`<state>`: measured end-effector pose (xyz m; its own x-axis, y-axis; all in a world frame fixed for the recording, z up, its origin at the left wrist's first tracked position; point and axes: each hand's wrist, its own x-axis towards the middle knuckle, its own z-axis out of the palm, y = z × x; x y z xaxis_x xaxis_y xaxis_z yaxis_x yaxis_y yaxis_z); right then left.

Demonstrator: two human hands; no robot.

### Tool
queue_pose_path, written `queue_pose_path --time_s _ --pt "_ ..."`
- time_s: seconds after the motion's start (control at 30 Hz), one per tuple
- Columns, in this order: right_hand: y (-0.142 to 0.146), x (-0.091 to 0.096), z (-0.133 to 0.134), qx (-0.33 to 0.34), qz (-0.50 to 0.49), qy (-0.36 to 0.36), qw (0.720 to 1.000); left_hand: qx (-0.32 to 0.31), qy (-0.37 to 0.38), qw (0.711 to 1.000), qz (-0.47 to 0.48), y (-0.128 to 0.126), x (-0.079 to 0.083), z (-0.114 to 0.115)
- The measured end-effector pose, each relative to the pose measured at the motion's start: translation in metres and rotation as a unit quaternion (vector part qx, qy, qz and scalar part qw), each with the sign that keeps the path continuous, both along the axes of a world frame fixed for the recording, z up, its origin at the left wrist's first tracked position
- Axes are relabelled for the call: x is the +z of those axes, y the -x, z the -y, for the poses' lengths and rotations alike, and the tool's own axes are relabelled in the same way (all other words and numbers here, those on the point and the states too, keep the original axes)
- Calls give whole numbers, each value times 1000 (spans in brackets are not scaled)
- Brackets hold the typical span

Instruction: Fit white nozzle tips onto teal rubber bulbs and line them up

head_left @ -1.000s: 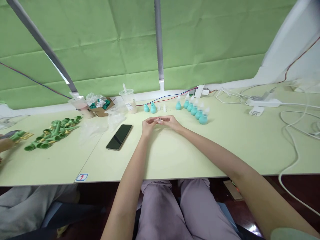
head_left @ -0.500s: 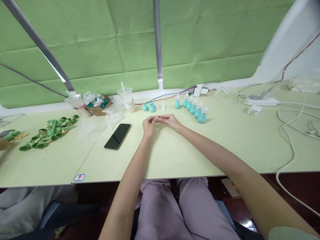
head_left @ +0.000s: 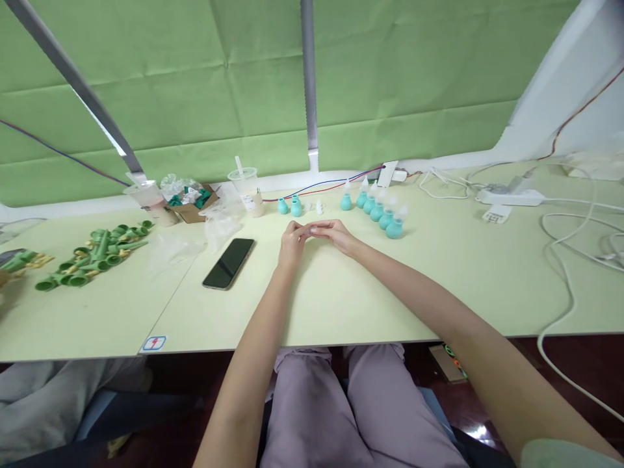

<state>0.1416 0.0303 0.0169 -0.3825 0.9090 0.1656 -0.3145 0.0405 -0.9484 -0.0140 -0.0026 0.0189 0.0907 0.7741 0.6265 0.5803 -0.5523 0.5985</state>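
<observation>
My left hand (head_left: 291,242) and my right hand (head_left: 335,234) meet fingertip to fingertip above the pale green table (head_left: 370,292), pinching a tiny clear part (head_left: 308,227) between them. Just beyond lie two teal bulbs (head_left: 290,207) and small white tips (head_left: 318,207). A row of several assembled teal bulbs with white tips (head_left: 377,209) stands to the right of my hands. A black phone (head_left: 229,263) lies left of my left hand.
A plastic cup with a straw (head_left: 246,190), crumpled clear bags (head_left: 219,224) and a cardboard box of parts (head_left: 191,203) sit at the back left. Green pipe fittings (head_left: 92,255) lie far left by another person's place. White cables and a power strip (head_left: 507,197) lie at right.
My hands stay together and have shifted slightly away from me; my fingers have worked the small part a little.
</observation>
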Motion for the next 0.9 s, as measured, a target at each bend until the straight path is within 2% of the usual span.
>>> queue_pose_path --time_s 0.33,0.7,0.8,0.9 --pt "1 1 2 -1 -25 1 1000 20 -18 999 -34 -1 1 5" --pt "1 -5 -5 -31 13 -19 999 70 -32 984 -160 -3 3 9" --pt "2 -4 -18 -81 39 -32 995 95 -28 984 -146 -2 1 8" --pt "4 3 -37 -158 179 -92 967 141 -1 984 -110 2 -4 2"
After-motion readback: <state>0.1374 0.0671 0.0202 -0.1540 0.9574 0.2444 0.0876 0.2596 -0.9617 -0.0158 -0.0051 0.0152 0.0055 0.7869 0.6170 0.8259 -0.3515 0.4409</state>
